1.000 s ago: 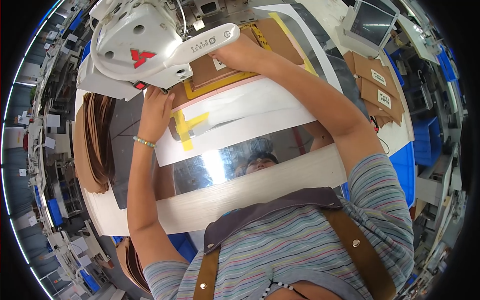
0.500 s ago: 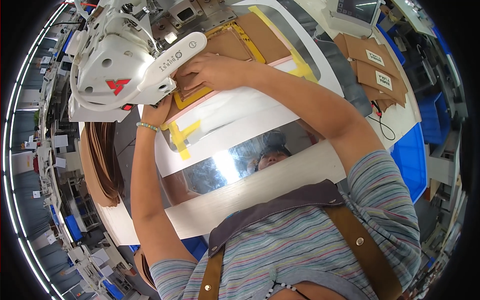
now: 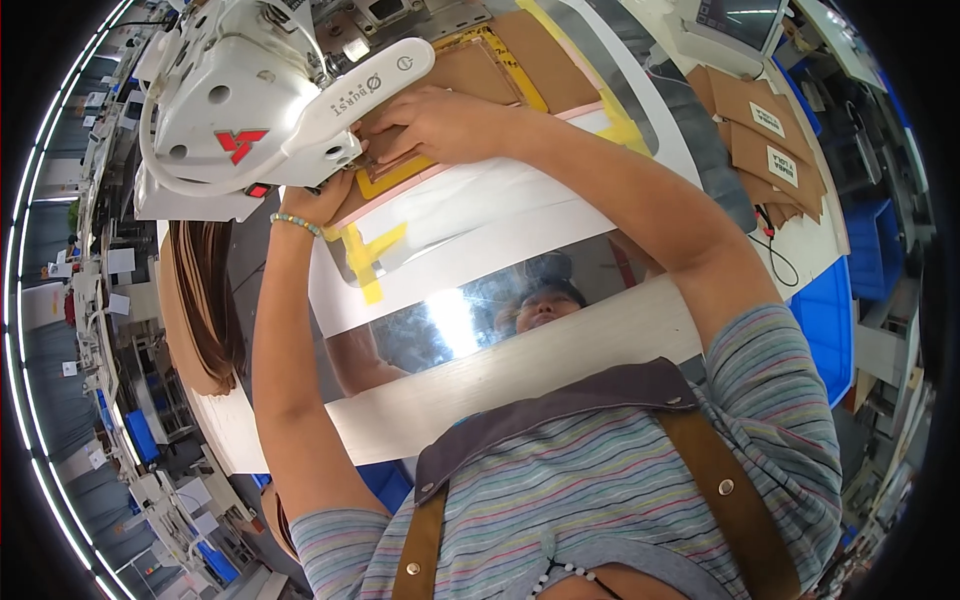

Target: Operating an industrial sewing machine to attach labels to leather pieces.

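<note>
A brown panel [image 3: 545, 65] lies in a flat template with a yellow-edged frame [image 3: 527, 88], beside the white head of a sewing machine [image 3: 215, 95]. My right hand [image 3: 440, 125] rests on the panel and frame, palm down, fingers stretched out and apart. Close under the machine's head is my left hand [image 3: 318, 200], at the template's near left corner. The machine hides most of its fingers, so I cannot see what they touch. Strips of yellow tape [image 3: 368, 262] cross the template's clear sheet on the near side.
Long brown strips [image 3: 205, 300] hang in a bundle at the left. On the right lie several brown pieces with white labels [image 3: 770, 150], near a screen [image 3: 735, 22] and a blue bin [image 3: 822, 320]. A shiny metal plate [image 3: 400, 345] borders the pale table edge [image 3: 520, 385].
The whole view has shifted slightly, moving the machine and template up and right in the picture. Both hands stay in nearly the same places beside the machine head.
</note>
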The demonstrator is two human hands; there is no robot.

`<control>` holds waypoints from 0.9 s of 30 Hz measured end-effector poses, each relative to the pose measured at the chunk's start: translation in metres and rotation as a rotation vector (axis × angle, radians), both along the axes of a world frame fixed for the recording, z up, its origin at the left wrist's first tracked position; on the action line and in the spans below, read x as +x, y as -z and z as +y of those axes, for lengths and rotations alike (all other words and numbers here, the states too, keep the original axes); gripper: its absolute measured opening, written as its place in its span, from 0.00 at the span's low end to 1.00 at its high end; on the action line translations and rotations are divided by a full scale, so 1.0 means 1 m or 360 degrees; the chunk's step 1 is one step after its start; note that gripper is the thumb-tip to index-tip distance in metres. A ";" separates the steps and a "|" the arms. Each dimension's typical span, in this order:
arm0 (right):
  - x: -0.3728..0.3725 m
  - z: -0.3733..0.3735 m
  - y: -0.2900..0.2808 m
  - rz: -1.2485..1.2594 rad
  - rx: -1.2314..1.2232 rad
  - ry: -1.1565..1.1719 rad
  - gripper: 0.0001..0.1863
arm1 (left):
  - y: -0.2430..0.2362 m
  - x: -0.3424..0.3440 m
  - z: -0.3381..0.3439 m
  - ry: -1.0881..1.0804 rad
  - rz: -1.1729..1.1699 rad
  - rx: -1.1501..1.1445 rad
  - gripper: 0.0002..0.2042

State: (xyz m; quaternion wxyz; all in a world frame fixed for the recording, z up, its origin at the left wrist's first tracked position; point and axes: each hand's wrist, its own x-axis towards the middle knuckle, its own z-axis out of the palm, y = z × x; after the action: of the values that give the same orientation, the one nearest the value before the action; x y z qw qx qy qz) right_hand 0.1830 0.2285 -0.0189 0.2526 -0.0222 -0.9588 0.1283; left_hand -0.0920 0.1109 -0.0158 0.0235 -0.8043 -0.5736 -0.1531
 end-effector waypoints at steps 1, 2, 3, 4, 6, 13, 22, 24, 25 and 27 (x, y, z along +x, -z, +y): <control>0.000 0.002 0.001 0.0029 0.0025 -0.0017 0.24 | 0.004 -0.002 0.003 0.0013 -0.0253 -0.0096 0.21; -0.004 0.003 0.003 0.0030 0.0025 -0.0026 0.24 | 0.013 -0.011 0.003 0.0015 -0.0508 -0.0192 0.22; -0.010 0.003 0.003 0.0027 -0.0015 -0.0059 0.23 | 0.020 -0.028 -0.001 -0.0003 -0.0503 -0.0186 0.22; -0.018 0.001 0.000 0.0028 -0.0052 -0.0101 0.23 | 0.024 -0.051 -0.010 -0.0038 -0.0511 -0.0178 0.23; -0.014 0.002 -0.001 -0.0013 -0.0028 -0.0053 0.22 | 0.021 -0.051 -0.006 -0.0031 -0.0532 -0.0176 0.25; -0.017 0.014 0.006 -0.0015 0.0015 -0.0051 0.21 | 0.020 -0.041 -0.006 -0.0228 0.0028 -0.0087 0.27; -0.014 0.009 -0.011 -0.0073 -0.0017 -0.0104 0.17 | 0.026 -0.054 -0.002 -0.0096 -0.0290 -0.0113 0.27; -0.019 0.011 -0.013 -0.0181 0.0065 0.0015 0.17 | 0.024 -0.044 -0.004 -0.0265 -0.0058 -0.0160 0.25; -0.022 0.012 -0.014 -0.0288 0.0146 0.0119 0.18 | 0.026 -0.044 -0.004 -0.0256 -0.0059 -0.0161 0.25; -0.030 0.018 -0.014 -0.0280 0.0177 0.0170 0.19 | 0.029 -0.056 -0.009 -0.0202 -0.0345 -0.0131 0.23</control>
State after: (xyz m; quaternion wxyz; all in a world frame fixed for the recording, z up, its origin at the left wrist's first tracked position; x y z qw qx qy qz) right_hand 0.1532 0.2467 -0.0045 0.1747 -0.0704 -0.9803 0.0590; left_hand -0.1478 0.1018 -0.0447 -0.0621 -0.7455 -0.6282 -0.2136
